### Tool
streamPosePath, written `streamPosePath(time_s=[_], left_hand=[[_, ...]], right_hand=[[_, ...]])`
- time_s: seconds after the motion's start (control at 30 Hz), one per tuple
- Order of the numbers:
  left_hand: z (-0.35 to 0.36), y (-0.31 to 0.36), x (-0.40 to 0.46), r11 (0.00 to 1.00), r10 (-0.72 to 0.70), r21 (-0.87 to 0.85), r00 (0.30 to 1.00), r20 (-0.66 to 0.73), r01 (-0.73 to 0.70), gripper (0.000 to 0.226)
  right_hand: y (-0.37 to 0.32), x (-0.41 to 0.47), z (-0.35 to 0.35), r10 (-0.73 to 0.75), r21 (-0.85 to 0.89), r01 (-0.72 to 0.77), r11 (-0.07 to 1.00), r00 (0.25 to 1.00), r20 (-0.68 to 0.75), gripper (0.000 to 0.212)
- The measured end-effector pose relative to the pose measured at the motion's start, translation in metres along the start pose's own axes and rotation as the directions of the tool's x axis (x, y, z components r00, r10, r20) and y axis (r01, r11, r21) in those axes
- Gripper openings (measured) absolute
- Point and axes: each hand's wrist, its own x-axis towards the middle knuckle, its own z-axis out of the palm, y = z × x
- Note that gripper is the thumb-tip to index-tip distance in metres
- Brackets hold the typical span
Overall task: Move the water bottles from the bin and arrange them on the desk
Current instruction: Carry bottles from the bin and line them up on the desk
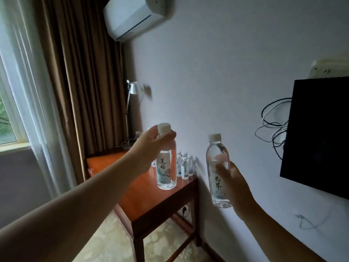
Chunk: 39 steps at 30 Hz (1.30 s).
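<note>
My left hand (pixel 149 148) grips a clear water bottle (pixel 167 173) by its neck, just under the white cap, and holds it upright in the air over the wooden desk (pixel 151 201). In my right hand (pixel 234 186) is a second clear water bottle (pixel 217 167), held upright around its labelled body, in front of the wall to the right of the desk. Several small water bottles (pixel 184 166) stand together on the desk's far edge against the wall. The bin is out of view.
A silver desk lamp (pixel 130 103) stands at the desk's far end by the brown curtain (pixel 85 82). A black wall-mounted screen (pixel 317 133) with loose cables (pixel 272 127) hangs at the right. A wall socket (pixel 184 210) sits under the desk.
</note>
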Motion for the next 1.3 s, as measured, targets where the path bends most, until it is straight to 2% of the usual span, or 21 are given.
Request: streamPosePath(time_s=[0.1, 0.2, 0.27, 0.4, 0.53, 0.67, 0.73, 0.83, 0.97, 1.17, 1.3], left_hand=[[-0.043, -0.015, 0.026, 1.000, -0.019, -0.021, 0.999, -0.037, 0.019, 0.018], [-0.071, -0.036, 0.054, 0.992, -0.109, -0.079, 0.991, -0.083, 0.103, 0.017], [-0.084, -0.050, 0.073, 0.974, -0.194, -0.142, 0.973, -0.126, 0.176, 0.013], [-0.103, -0.083, 0.112, 0.950, -0.286, -0.166, 0.952, -0.109, 0.266, 0.015], [-0.120, -0.126, 0.164, 0.975, -0.224, -0.013, 0.975, 0.004, 0.224, 0.009], [-0.136, -0.165, 0.226, 0.960, -0.173, 0.229, 0.984, 0.034, 0.161, 0.034], [-0.143, -0.185, 0.255, 0.932, -0.141, 0.342, 0.989, 0.041, 0.118, 0.035], [-0.147, -0.208, 0.297, 0.900, -0.129, 0.428, 0.989, 0.075, 0.085, 0.031], [-0.145, -0.235, 0.342, 0.848, -0.123, 0.529, 0.985, 0.123, 0.040, 0.040], [-0.130, -0.283, 0.402, 0.756, -0.177, 0.655, 0.962, 0.207, -0.002, 0.035], [-0.113, -0.330, 0.447, 0.732, -0.258, 0.679, 0.896, 0.362, -0.064, 0.028]], right_hand=[[0.004, 0.022, 0.035, 0.022, 0.017, -0.021, 1.000, 1.000, -0.013, 0.099], [0.015, 0.045, 0.063, 0.056, 0.072, -0.055, 0.996, 0.998, -0.018, 0.079], [0.022, 0.061, 0.078, 0.067, 0.051, -0.066, 0.996, 0.998, -0.020, 0.073], [0.051, 0.103, 0.108, 0.099, -0.016, -0.100, 0.995, 0.994, -0.035, 0.084], [0.096, 0.155, 0.127, 0.090, -0.030, -0.093, 0.995, 0.993, -0.073, 0.085], [0.129, 0.207, 0.136, 0.111, -0.092, -0.120, 0.989, 0.989, -0.094, 0.078], [0.143, 0.227, 0.144, 0.120, -0.088, -0.129, 0.988, 0.988, -0.101, 0.066], [0.160, 0.253, 0.153, 0.138, -0.116, -0.162, 0.980, 0.972, -0.191, 0.037], [0.191, 0.277, 0.159, 0.178, -0.275, -0.231, 0.933, 0.962, -0.205, 0.046], [0.250, 0.305, 0.170, 0.381, -0.309, -0.483, 0.819, 0.862, -0.335, 0.031], [0.297, 0.333, 0.190, 0.459, -0.259, -0.577, 0.775, 0.795, -0.397, 0.025]])
